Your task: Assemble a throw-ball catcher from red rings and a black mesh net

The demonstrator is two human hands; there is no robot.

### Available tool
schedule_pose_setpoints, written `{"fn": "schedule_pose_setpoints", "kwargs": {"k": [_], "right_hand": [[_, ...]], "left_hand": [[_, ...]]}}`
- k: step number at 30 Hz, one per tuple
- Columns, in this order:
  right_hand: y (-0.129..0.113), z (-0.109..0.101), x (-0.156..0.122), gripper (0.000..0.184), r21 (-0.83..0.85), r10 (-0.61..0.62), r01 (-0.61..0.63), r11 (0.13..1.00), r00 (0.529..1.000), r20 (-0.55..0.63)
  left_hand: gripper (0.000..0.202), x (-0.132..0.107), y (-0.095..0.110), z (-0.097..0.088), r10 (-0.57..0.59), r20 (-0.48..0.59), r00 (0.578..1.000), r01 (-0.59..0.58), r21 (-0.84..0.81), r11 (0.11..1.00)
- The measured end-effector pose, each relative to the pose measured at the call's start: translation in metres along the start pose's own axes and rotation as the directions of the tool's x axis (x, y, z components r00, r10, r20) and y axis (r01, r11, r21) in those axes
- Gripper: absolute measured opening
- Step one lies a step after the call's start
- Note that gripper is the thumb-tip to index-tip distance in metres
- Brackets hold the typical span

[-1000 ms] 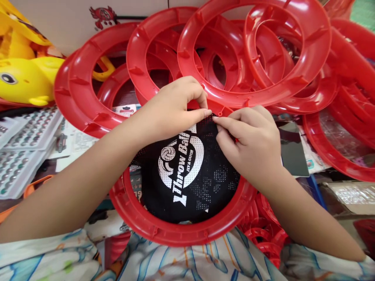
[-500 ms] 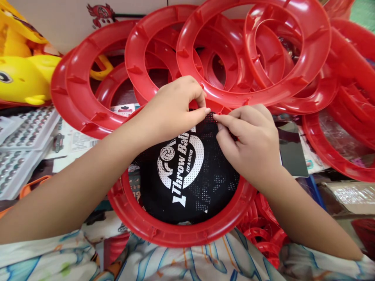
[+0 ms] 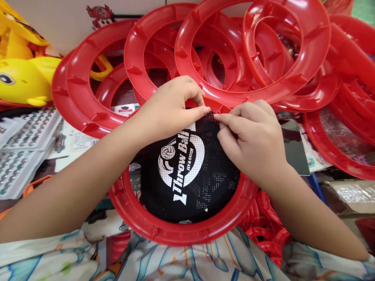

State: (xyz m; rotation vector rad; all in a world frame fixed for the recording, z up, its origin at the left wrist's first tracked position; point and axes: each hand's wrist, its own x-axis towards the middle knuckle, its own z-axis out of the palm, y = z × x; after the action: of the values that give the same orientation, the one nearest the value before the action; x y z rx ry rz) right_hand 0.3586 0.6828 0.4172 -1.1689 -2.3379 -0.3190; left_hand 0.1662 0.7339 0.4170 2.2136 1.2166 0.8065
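Note:
A black mesh fabric (image 3: 216,168) printed with white "Throw Ball" lettering lies across the opening of a red plastic ring (image 3: 178,235) in front of my body. My left hand (image 3: 178,99) pinches the fabric's far edge between thumb and forefinger, beside the far side of the ring. Close to it on the right, my right hand (image 3: 249,136) has its fingers closed on the same edge. The fabric hangs loose from the ring's near side, where a gap shows. My hands hide parts of the far rim.
Several more red rings (image 3: 252,91) are piled behind my hands. A yellow toy (image 3: 26,80) and clear trays of small round pieces (image 3: 23,168) are at the left. Smaller red parts (image 3: 266,230) lie below my right forearm, and a cardboard box (image 3: 348,195) is at the right.
My right hand has shifted very slightly up and to the right, its fingertips still at the fabric edge. My left hand stays almost in place.

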Motion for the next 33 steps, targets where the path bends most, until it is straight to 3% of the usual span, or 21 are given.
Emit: {"fn": "schedule_pose_setpoints", "kwargs": {"k": [13, 33], "right_hand": [[0.0029, 0.0019, -0.0054, 0.029, -0.037, 0.036, -0.035, 0.999, 0.999, 0.031], [0.0027, 0.0006, -0.0041, 0.031, -0.082, 0.022, -0.019, 0.996, 0.999, 0.028]], "left_hand": [[0.018, 0.0036, 0.0014, 0.0025, -0.055, 0.025, 0.998, 0.055, 0.005, 0.998], [0.020, 0.0028, 0.0012, 0.0031, -0.034, 0.020, 0.999, 0.034, 0.020, 0.999]]}}
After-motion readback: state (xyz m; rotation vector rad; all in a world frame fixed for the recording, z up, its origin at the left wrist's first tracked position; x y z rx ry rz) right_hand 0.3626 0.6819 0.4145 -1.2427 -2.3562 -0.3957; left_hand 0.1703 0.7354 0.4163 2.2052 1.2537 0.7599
